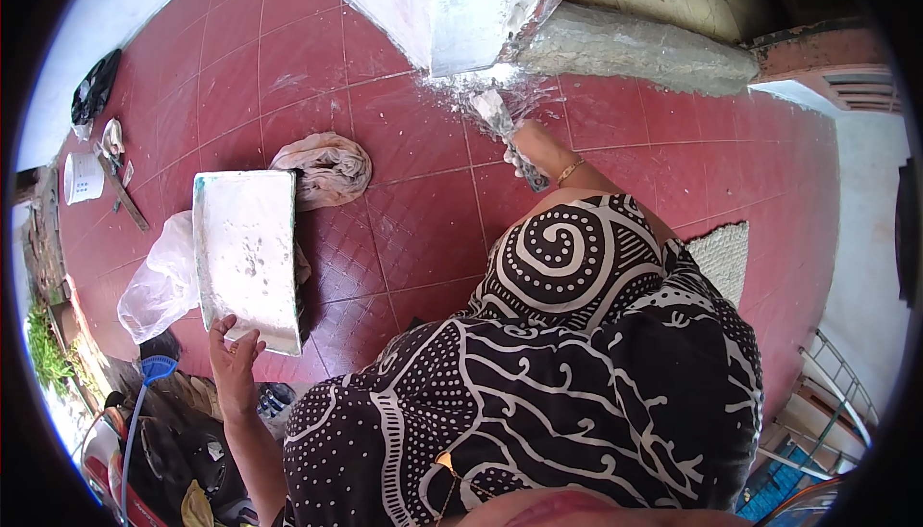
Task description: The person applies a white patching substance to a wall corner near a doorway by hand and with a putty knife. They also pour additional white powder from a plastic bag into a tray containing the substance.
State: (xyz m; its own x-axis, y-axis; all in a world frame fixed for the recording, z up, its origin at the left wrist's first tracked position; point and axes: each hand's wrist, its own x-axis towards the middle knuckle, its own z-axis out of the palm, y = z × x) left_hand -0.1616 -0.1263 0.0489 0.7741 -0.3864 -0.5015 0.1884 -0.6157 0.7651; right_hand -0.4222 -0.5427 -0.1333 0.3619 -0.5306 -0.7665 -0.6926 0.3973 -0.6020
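Observation:
My right hand (538,149) is wrapped round a putty knife (493,113) coated in white paste. The blade points at the foot of a white wall corner (471,17), where white smears (486,85) cover the floor tiles. At the left, my left hand (236,349) grips the near edge of a shallow white tray (245,229) with dark green marks on its rim. A patch of grey-white paste (253,265) lies on the tray's face. A crumpled cloth (327,169) lies just beyond the tray's right side.
Red tiles (413,229) cover the floor. Beside the tray lies a clear plastic bag (162,282). Farther left are a white bucket (83,178), a wooden strip (125,195) and a black bag (94,89). A woven mat (721,263) and a metal rack (836,392) are at the right.

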